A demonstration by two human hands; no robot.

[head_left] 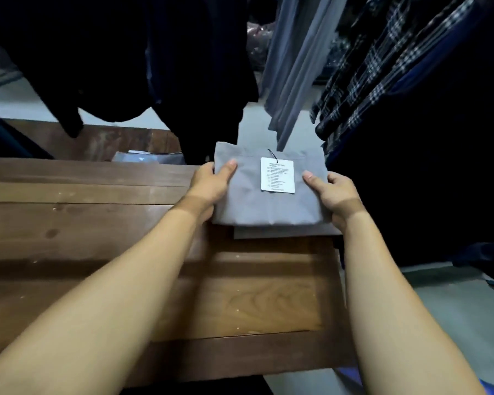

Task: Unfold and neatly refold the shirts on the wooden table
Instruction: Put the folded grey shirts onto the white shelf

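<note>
A folded grey shirt (pixel 257 201) with a white paper tag (pixel 277 174) on top lies at the far right corner of the wooden table (pixel 97 229). My left hand (pixel 208 183) grips its left edge, thumb on top and fingers underneath. At the right edge my right hand (pixel 332 195) grips the shirt the same way. Another flat folded piece (pixel 283 232) peeks out from under the shirt's near edge.
Dark garments (pixel 154 67), grey ones (pixel 297 67) and plaid shirts (pixel 382 67) hang close above and behind the table's far side. A pale folded item (pixel 149 157) lies beyond the far edge. The pale floor (pixel 454 309) shows to the right of the table's right edge.
</note>
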